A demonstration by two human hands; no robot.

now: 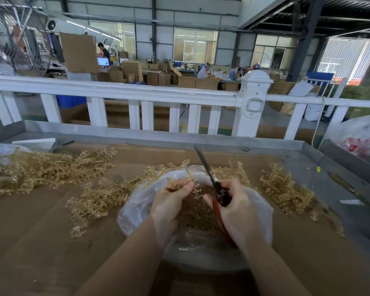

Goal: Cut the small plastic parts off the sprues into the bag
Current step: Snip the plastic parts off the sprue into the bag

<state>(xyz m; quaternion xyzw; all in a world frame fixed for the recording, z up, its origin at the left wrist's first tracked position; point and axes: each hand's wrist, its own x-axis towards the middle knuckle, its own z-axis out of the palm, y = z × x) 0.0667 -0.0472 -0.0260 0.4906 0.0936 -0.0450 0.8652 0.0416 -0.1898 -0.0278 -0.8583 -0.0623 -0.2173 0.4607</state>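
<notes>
A clear plastic bag lies open in front of me, with a heap of small brown cut parts inside. My left hand holds a tan plastic sprue over the bag's mouth. My right hand grips red-handled scissors, whose dark blades point up and away, closed or nearly closed, just right of the sprue. Loose tan sprues lie in piles on the left, in front of the bag and on the right.
The work surface is brown cardboard inside a grey metal tray with a raised rim. A white railing runs behind it. A white bag with red contents sits at the far right. People work among boxes far beyond.
</notes>
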